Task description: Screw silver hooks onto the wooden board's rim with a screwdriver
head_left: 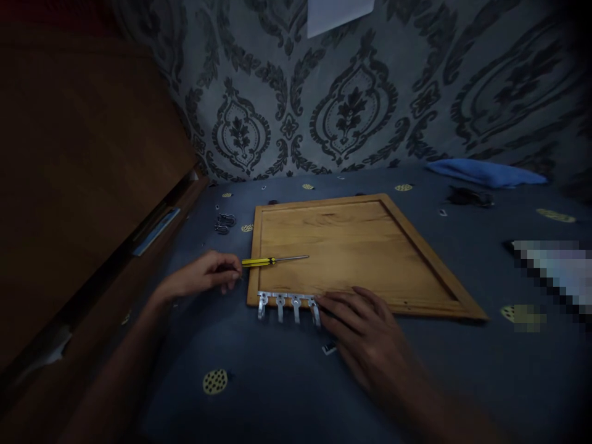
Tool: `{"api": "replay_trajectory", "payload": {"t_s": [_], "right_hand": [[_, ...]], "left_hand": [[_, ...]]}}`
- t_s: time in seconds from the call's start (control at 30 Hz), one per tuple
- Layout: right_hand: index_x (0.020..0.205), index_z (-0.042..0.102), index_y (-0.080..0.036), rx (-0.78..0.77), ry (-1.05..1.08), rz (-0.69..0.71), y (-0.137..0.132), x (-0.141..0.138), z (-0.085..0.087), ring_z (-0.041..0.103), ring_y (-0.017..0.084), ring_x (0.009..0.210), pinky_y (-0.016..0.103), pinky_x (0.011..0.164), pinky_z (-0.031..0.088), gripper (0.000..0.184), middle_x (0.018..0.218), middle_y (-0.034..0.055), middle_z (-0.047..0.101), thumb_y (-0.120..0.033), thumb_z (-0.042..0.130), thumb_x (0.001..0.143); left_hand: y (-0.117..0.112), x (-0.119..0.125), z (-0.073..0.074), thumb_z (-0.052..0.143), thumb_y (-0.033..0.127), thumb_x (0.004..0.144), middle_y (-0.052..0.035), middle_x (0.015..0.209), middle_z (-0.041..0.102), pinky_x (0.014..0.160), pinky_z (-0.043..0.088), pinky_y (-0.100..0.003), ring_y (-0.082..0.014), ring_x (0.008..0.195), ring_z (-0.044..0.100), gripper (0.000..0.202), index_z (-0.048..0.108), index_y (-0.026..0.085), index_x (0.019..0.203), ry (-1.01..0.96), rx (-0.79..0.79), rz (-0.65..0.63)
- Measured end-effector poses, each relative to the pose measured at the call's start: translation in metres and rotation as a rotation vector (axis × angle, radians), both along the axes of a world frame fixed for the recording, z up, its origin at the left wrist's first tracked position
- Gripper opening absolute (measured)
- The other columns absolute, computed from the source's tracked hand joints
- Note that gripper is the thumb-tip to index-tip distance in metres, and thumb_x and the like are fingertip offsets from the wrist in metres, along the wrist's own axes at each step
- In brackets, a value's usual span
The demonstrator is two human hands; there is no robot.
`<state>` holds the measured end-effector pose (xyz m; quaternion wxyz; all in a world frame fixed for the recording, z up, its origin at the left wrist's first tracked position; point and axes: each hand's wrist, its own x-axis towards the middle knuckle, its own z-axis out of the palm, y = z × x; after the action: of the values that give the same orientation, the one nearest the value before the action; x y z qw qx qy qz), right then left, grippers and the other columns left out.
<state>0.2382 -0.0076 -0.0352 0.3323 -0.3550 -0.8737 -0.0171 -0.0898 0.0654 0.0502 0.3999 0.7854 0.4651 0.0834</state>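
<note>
A wooden framed panel (333, 240) lies flat on the dark blue cloth. Along its near left edge sits a metal hook rail (287, 300), its several hooks hanging over the edge. My right hand (365, 333) rests with fingers stretched at the rail's right end, touching it and the panel's edge; its thumb is hidden. Just left of the panel, my left hand (222, 271) is closed in a pinch, and whatever it holds is too small to make out. A yellow-and-black screwdriver (272, 261) lies on the panel, its handle end near my left fingers and its shaft pointing right.
Loose metal hooks (225, 222) lie behind my left hand. A brown wooden cabinet (92, 166) stands at the left. Toward the back right are a blue cloth (490, 172) and a black item (469, 197). A blurred-out flat device (559, 271) lies at far right. Patterned wallpaper (351, 105) rises behind.
</note>
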Motion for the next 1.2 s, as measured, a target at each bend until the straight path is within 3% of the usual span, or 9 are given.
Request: {"api": "replay_trajectory", "payload": {"t_s": [0.2,0.4,0.7,0.8,1.03,1.2], "right_hand": [[0.114,0.073,-0.023,-0.033,-0.011,0.019,-0.001,0.001,0.006,0.065,0.024,0.112,0.051,0.107,0.039,0.03,0.118,0.0066,0.076,-0.013,0.055,0.092],[0.112,0.073,-0.024,-0.081,-0.054,0.003,-0.002,0.0,0.007,0.063,0.024,0.113,0.052,0.109,0.039,0.03,0.119,0.0052,0.076,-0.013,0.055,0.091],[0.107,0.072,-0.023,-0.11,-0.083,0.002,-0.002,0.0,0.009,0.061,0.023,0.115,0.051,0.11,0.037,0.028,0.12,0.0053,0.075,-0.009,0.055,0.09],[0.107,0.072,-0.022,-0.079,-0.065,-0.006,-0.002,-0.001,0.009,0.062,0.023,0.114,0.05,0.11,0.035,0.028,0.119,0.0047,0.075,-0.008,0.055,0.09],[0.105,0.071,-0.021,-0.067,-0.044,-0.024,-0.003,-0.003,0.01,0.062,0.022,0.111,0.048,0.11,0.036,0.027,0.114,0.0037,0.077,-0.006,0.055,0.09],[0.109,0.071,-0.021,-0.057,-0.049,-0.022,-0.003,-0.003,0.011,0.062,0.022,0.111,0.048,0.11,0.035,0.026,0.117,0.0049,0.076,-0.008,0.054,0.094]], "left_hand": [[-0.008,0.024,0.001,0.048,0.041,0.099,0.0003,0.073,0.065,0.061,0.047,-0.023,-0.0122,0.062,0.063,0.027,0.058,0.017,0.091,0.076,-0.016,-0.041],[-0.009,0.03,0.004,0.044,0.034,0.102,0.0008,0.076,0.067,0.069,0.044,-0.024,-0.0136,0.071,0.064,0.024,0.062,0.019,0.093,0.213,0.07,-0.065],[-0.001,0.035,0.009,0.048,0.032,0.099,0.0005,0.072,0.064,0.065,0.036,-0.027,-0.0157,0.065,0.055,0.025,0.065,0.021,0.083,0.353,0.192,-0.16],[0.002,0.038,0.015,0.052,0.032,0.097,0.0005,0.074,0.065,0.065,0.036,-0.027,-0.0167,0.067,0.057,0.019,0.066,0.023,0.088,0.36,0.248,-0.163],[0.001,0.088,0.038,0.052,0.027,0.097,0.0042,0.061,0.059,0.054,0.031,-0.024,-0.0123,0.056,0.053,0.024,0.06,0.02,0.076,0.24,0.208,-0.248],[0.004,0.119,0.026,0.056,0.022,0.097,0.0012,0.082,0.066,0.067,0.039,-0.024,-0.0148,0.076,0.061,0.015,0.064,0.019,0.085,0.14,0.234,-0.319]]}}
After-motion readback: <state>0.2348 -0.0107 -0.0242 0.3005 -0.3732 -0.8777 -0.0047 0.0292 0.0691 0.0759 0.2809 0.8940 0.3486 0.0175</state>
